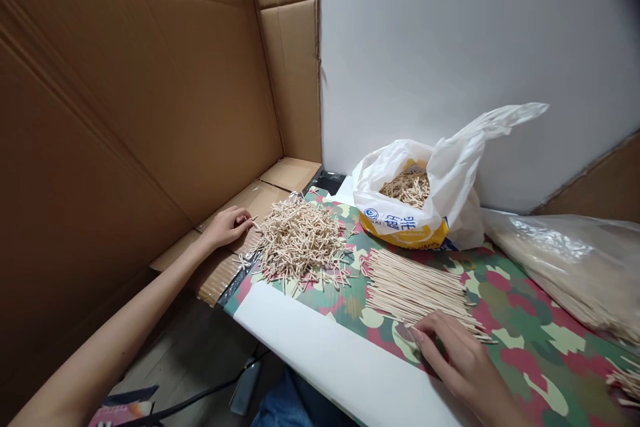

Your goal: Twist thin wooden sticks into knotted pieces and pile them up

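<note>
At the left edge of a heap of short, pale stick pieces (300, 240), my left hand (227, 227) rests over the cardboard with its fingers curled closed. A tiny pale bit shows by its fingertips, too small to name. On the right, a flat bundle of long thin pale sticks (415, 283) lies side by side on the camouflage-patterned surface (520, 333). My right hand (457, 357) is at the near edge of this bundle, thumb and forefinger brought together in a pinch. Whatever is between those fingertips is hard to make out.
Behind the long sticks stands an open white plastic bag (455, 180) holding more short pieces. A clear bag (565, 267) of long sticks lies at the right. Cardboard walls (150, 80) rise at left; a white panel (450, 47) stands behind. A black cable (215, 390) hangs below.
</note>
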Demonstrator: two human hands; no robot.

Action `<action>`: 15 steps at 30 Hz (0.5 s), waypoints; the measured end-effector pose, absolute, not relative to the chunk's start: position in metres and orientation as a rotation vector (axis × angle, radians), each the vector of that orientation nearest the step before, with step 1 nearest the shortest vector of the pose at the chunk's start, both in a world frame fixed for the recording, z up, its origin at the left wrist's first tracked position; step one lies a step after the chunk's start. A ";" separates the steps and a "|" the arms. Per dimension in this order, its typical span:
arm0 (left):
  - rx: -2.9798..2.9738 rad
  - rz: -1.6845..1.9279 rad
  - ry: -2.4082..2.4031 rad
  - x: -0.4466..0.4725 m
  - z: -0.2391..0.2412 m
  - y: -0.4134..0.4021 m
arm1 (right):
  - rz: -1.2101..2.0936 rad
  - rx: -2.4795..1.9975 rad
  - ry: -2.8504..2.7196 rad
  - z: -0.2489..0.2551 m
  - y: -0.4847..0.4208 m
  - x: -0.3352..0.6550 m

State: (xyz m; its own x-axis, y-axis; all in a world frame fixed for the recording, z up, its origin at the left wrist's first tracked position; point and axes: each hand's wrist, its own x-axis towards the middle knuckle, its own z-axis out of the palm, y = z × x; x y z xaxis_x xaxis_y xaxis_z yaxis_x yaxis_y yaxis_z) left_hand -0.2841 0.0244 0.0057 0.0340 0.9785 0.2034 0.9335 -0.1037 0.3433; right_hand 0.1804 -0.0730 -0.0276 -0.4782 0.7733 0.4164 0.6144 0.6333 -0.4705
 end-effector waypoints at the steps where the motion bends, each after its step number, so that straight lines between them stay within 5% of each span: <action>1: 2.146 0.636 2.032 -0.284 0.008 0.026 | 0.337 -1.081 -2.245 -0.028 -0.073 0.181; 7: 2.076 0.879 1.932 -0.254 0.058 0.037 | 0.338 -1.114 -2.232 -0.030 -0.071 0.182; 11: 2.205 0.688 1.567 -0.221 0.093 0.041 | 0.351 -1.127 -2.239 -0.031 -0.071 0.184; 15: 2.269 0.696 1.661 -0.227 0.086 0.027 | 0.345 -1.107 -2.239 -0.028 -0.071 0.185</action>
State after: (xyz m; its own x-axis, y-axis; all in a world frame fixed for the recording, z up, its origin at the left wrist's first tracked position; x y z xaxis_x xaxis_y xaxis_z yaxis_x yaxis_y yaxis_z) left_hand -0.2275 0.0275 0.0859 0.2384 0.9430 0.2323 0.8268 -0.3226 0.4608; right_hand 0.1847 -0.0713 -0.0284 -0.4641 0.7864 0.4076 0.6275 0.6167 -0.4754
